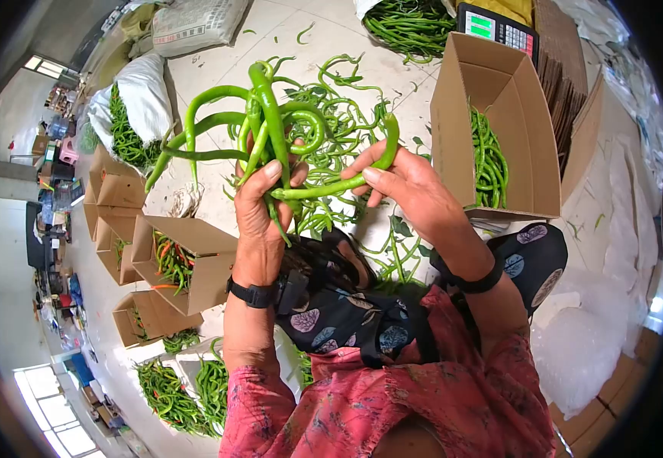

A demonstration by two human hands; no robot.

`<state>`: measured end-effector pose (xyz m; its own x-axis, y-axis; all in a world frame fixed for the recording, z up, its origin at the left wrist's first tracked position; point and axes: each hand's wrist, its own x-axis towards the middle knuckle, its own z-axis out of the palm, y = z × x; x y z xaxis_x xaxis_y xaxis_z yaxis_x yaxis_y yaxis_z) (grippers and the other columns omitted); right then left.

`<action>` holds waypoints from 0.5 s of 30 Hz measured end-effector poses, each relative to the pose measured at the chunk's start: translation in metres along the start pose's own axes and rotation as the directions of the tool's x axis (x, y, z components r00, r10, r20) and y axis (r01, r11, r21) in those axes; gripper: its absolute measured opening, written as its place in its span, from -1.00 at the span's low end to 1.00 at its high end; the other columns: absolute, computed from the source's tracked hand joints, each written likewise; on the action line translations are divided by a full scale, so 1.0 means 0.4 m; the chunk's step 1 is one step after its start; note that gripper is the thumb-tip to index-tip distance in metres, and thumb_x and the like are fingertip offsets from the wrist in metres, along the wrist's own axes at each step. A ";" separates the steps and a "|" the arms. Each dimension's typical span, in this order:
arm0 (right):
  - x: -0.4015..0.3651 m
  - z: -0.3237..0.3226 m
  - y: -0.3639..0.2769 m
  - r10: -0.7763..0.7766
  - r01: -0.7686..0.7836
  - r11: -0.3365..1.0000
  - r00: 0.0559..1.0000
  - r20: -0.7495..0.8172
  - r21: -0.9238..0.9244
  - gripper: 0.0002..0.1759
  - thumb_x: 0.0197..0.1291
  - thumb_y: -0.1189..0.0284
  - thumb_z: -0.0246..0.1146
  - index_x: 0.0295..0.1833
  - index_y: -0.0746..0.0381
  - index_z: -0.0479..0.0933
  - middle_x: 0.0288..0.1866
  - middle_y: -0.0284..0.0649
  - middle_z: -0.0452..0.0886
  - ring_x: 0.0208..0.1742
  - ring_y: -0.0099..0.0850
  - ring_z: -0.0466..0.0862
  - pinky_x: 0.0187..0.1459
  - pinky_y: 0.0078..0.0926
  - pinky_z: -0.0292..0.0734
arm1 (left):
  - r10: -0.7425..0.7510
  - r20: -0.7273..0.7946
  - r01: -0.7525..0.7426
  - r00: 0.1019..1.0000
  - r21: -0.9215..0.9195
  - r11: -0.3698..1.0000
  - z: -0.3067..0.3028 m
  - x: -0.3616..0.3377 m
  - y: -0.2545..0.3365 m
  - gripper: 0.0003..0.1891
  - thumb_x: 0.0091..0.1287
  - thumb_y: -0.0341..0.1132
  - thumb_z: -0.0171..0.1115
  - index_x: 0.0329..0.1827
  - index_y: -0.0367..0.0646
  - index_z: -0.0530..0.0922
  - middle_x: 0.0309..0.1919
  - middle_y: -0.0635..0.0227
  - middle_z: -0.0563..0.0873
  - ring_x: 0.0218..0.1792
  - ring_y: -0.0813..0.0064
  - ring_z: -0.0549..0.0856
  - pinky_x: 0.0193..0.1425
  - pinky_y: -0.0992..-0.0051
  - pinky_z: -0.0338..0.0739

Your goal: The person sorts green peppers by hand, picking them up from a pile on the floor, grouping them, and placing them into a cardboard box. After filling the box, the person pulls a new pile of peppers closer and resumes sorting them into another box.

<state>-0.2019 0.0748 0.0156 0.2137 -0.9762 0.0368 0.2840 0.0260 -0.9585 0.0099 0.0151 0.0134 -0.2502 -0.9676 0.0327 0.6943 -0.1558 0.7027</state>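
Observation:
My left hand [259, 202] is closed around a bunch of long green chili peppers [269, 114] that fan out upward and to the left. Between the thumb and fingers of my right hand [415, 187] is one curved green chili pepper [339, 185]; its other end reaches across to my left hand. Below both hands, a loose pile of green chili peppers [339, 99] with a few leaves lies on the floor, partly hidden by the hands and the bunch.
A cardboard box [526, 145] with green peppers stands to the right, near a digital scale [497, 32]. Smaller boxes [213, 263], one with red and green peppers, stand left. White sacks [144, 88] and more pepper heaps [165, 393] surround me. Plastic bags [583, 343] lie right.

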 end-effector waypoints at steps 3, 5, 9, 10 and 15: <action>-0.037 0.007 -0.033 -0.036 0.035 0.993 0.999 -0.006 -0.116 -0.77 0.42 0.37 0.07 0.01 0.28 0.51 -0.04 -0.23 0.61 -0.13 -0.55 0.55 -0.11 -0.55 0.49 | -0.021 0.058 0.029 0.998 -0.142 0.989 -0.008 0.009 -0.013 -0.41 0.15 -0.55 0.23 0.32 -0.17 0.39 0.09 0.17 0.59 -0.01 0.34 0.60 -0.24 0.44 0.47; -0.082 0.028 -0.092 -0.066 -0.002 0.977 0.948 -0.313 -0.214 -0.77 0.39 0.41 0.07 -0.01 0.32 0.51 -0.14 -0.20 0.64 -0.21 -0.54 0.59 -0.17 -0.53 0.51 | -0.047 0.081 0.069 0.996 -0.290 0.954 -0.020 0.017 -0.004 -0.45 0.17 -0.57 0.21 0.29 -0.24 0.40 0.11 0.15 0.57 0.00 0.36 0.58 -0.26 0.47 0.44; -0.163 -0.009 -0.124 -0.083 -0.043 0.876 0.968 -0.238 -0.480 -0.74 0.30 0.39 0.18 -0.06 0.39 0.48 -0.36 -0.13 0.63 -0.32 -0.34 0.69 -0.24 -0.36 0.54 | -0.030 0.133 0.078 0.991 -0.376 0.923 -0.048 0.020 0.011 -0.43 0.17 -0.61 0.19 0.31 -0.24 0.39 0.13 0.14 0.57 0.01 0.34 0.58 -0.27 0.48 0.42; -0.176 -0.055 -0.092 0.003 -0.101 0.715 0.990 -0.141 -0.692 -0.72 0.26 0.39 0.23 -0.03 0.38 0.48 -0.33 -0.10 0.63 -0.29 -0.25 0.69 -0.23 -0.32 0.54 | -0.027 0.114 0.064 0.993 -0.336 0.940 -0.050 0.016 0.015 -0.41 0.16 -0.61 0.19 0.33 -0.21 0.38 0.14 0.14 0.57 0.02 0.33 0.59 -0.27 0.47 0.42; -0.212 -0.117 0.034 0.109 0.037 0.199 0.992 0.060 -0.979 -0.65 0.15 0.43 0.34 0.05 0.27 0.52 -0.17 -0.01 0.61 -0.27 -0.09 0.65 -0.21 -0.23 0.54 | -0.015 0.034 0.018 0.999 -0.077 0.997 -0.028 0.000 -0.002 -0.18 0.08 -0.60 0.28 0.47 0.03 0.22 0.14 0.23 0.54 0.03 0.33 0.61 -0.30 0.44 0.46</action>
<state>-0.2599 0.1478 -0.0138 0.2993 -0.9528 -0.0513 -0.8509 -0.2422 -0.4662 0.0169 0.0130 0.0048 -0.2837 -0.9578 0.0464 0.7396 -0.1878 0.6464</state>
